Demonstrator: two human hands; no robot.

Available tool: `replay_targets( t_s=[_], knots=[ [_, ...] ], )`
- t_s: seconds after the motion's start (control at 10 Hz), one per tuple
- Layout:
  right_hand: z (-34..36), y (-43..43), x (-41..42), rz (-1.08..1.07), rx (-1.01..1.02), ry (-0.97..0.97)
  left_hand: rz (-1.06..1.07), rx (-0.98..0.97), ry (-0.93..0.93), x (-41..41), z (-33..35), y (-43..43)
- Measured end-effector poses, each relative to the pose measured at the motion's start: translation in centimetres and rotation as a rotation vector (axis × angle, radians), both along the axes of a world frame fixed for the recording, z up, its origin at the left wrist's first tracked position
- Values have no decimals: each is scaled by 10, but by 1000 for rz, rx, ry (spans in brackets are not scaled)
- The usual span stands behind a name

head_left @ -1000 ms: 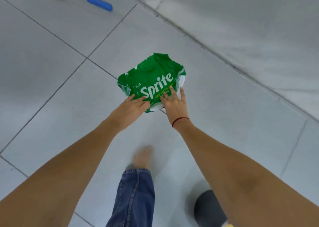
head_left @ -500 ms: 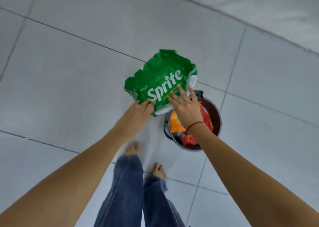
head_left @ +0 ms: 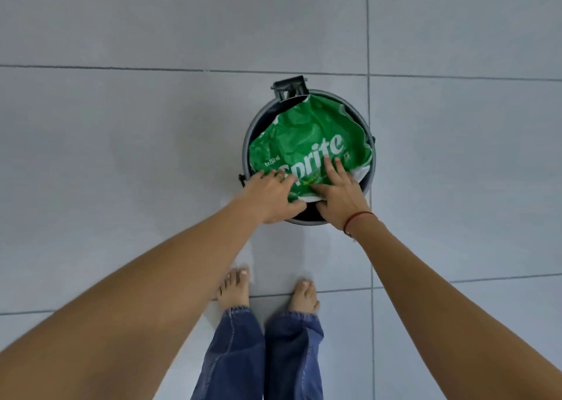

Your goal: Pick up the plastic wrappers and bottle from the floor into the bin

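A crumpled green Sprite wrapper point(head_left: 307, 138) lies across the mouth of a round grey bin point(head_left: 247, 144) on the tiled floor. My left hand point(head_left: 270, 195) grips the wrapper's near left edge at the bin's rim. My right hand point(head_left: 340, 195), with a red thread on the wrist, grips the near right edge with its fingers spread over the printed lettering. The wrapper hides what is inside the bin.
A black hinge bracket point(head_left: 289, 87) sticks up at the bin's far rim. My bare feet point(head_left: 234, 287) in blue jeans stand just short of the bin. Grey floor tiles surround it on all sides.
Both hands carried the Sprite wrapper from over the floor to the bin's mouth. The view turned to look straight down; the orange and red wrappers seen inside are now covered.
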State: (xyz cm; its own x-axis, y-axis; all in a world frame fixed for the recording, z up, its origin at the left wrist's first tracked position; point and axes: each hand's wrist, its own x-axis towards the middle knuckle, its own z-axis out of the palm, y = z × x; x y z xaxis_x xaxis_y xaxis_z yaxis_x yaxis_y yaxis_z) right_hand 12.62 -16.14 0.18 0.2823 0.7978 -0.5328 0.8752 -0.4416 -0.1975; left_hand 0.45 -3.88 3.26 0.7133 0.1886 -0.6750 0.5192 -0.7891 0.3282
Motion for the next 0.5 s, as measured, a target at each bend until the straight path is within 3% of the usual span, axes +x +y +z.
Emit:
replay_targets(
  t_s=[0.2,0.3,0.5],
  knots=[
    [-36,23,6,53,-343,57,-164,28,360,24,-37,4],
    [-38,31,7,89,-458,60,-183,31,407,27,-42,3],
    [15,25,0,56,-433,-22,-77,-95,177,15,8,14]
  ],
)
